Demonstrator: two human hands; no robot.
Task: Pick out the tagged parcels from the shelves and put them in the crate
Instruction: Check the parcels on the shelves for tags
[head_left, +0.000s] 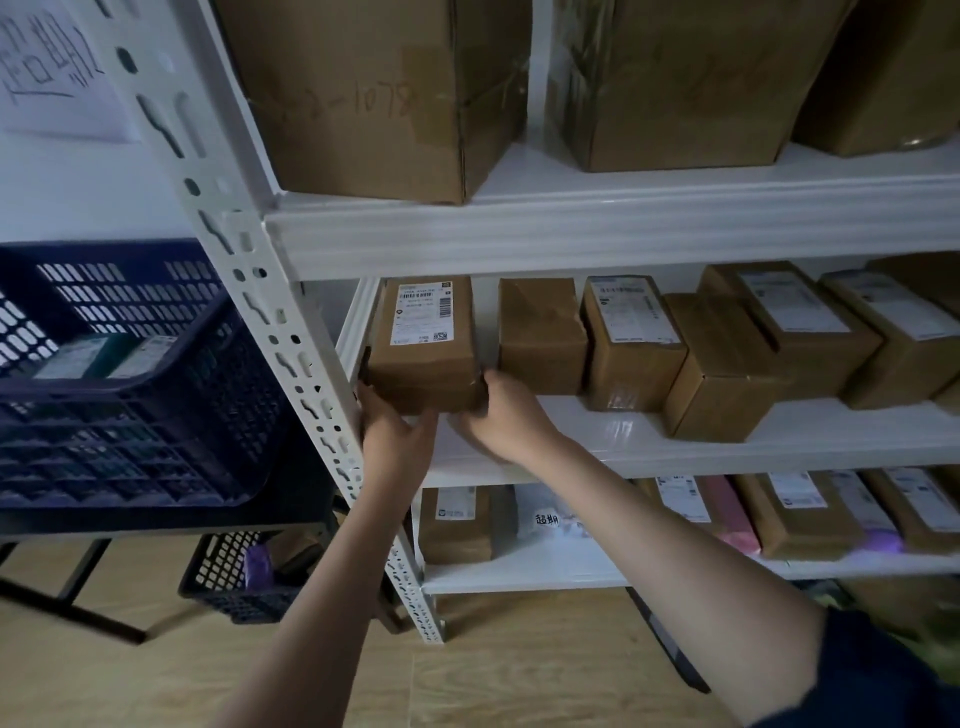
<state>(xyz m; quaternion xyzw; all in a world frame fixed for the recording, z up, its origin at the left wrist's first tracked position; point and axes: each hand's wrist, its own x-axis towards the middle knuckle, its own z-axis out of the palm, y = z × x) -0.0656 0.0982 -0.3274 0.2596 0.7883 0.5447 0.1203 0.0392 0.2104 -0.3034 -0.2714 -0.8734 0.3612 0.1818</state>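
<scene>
Hands: we see two, left hand (397, 431) and right hand (501, 421), gripping one parcel (423, 353).
Parcel: brown, white label.
Crates: two, dark blue crate (156, 395).

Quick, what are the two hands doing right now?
Left hand: grips the left end of the labelled parcel.
Right hand: grips the same parcel's right end.

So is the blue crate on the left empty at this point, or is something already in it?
Not empty. Through the crate rim, at least two labelled parcels lie inside.
</scene>
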